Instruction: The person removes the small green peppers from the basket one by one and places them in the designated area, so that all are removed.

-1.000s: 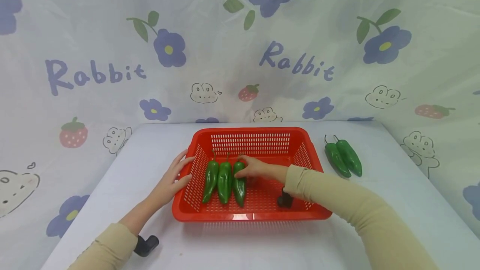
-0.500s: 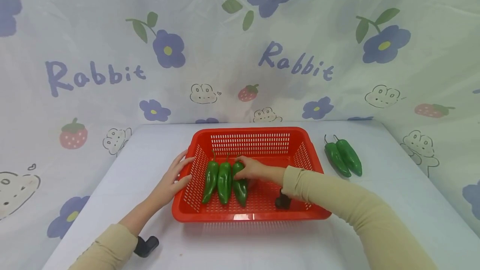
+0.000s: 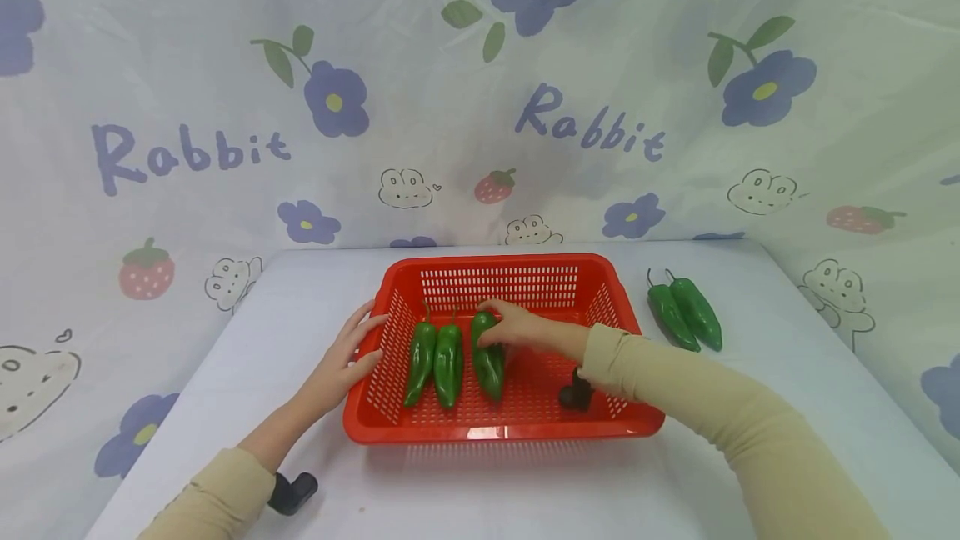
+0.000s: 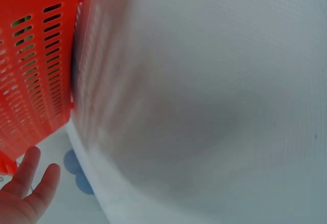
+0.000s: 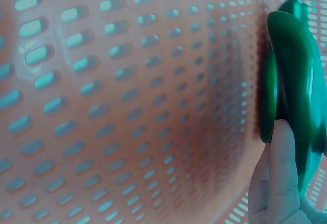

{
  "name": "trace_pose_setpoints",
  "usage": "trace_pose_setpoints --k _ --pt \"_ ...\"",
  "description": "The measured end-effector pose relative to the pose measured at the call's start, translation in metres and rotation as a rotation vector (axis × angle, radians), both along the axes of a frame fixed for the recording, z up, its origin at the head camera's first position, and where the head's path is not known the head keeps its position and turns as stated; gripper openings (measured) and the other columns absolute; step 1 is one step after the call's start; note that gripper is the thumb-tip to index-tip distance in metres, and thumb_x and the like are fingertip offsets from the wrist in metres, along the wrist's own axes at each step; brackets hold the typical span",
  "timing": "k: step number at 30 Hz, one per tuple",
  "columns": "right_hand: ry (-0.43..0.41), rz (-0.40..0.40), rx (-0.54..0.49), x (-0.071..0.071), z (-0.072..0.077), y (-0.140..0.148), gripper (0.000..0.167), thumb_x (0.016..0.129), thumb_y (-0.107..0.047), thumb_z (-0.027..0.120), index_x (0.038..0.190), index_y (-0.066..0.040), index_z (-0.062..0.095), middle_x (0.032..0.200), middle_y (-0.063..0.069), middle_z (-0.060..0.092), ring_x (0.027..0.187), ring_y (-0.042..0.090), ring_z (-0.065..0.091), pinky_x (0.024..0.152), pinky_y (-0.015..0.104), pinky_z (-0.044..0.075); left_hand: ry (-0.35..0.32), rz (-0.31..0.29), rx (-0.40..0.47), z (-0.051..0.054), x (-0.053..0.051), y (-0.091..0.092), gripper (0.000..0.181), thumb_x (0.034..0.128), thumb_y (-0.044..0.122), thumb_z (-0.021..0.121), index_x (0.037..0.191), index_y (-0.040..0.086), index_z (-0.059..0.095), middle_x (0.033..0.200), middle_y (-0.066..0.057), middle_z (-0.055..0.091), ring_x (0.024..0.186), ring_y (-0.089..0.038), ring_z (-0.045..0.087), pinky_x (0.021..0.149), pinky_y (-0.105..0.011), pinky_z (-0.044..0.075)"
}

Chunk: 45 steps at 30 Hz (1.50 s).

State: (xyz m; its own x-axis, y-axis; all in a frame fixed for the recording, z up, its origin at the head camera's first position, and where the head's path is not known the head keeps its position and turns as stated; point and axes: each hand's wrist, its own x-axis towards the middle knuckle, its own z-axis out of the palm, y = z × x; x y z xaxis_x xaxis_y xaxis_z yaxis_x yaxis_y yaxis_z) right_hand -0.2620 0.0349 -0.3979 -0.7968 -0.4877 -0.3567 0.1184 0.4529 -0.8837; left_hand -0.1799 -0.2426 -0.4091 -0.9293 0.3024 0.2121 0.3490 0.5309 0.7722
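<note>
In the head view a red slotted plastic basket stands on the white table. My left hand rests on its left rim with fingers spread. My right hand reaches inside and grips a green pepper near its stem end. In the right wrist view, fingers press along that pepper's side. Left of it, a second pepper and a third pepper lie side by side on the basket floor, stems toward the back. The left wrist view catches the basket's outer wall and a few fingertips.
Two more green peppers lie together on the table, right of the basket. A patterned cloth hangs behind. A black wrist device sits below my left sleeve, another inside the basket under my right wrist.
The gripped pepper has come up a little and shifted right, widening the gap to the other two peppers. My right hand moved with it; my left hand stays on the rim.
</note>
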Motion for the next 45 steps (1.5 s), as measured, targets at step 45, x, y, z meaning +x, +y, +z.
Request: trace_pose_setpoints --k 45 --pt "0.032 -0.012 -0.168 0.012 0.078 0.078 0.064 0.084 -0.011 0.059 0.14 -0.015 0.029 0.125 0.022 0.044 0.099 0.031 0.057 0.073 0.041 0.055 -0.013 0.003 -0.003 0.004 0.002 0.001 0.049 0.0893 0.013 0.05 0.135 0.004 0.037 0.15 -0.017 0.012 0.115 -0.038 0.043 0.073 -0.037 0.056"
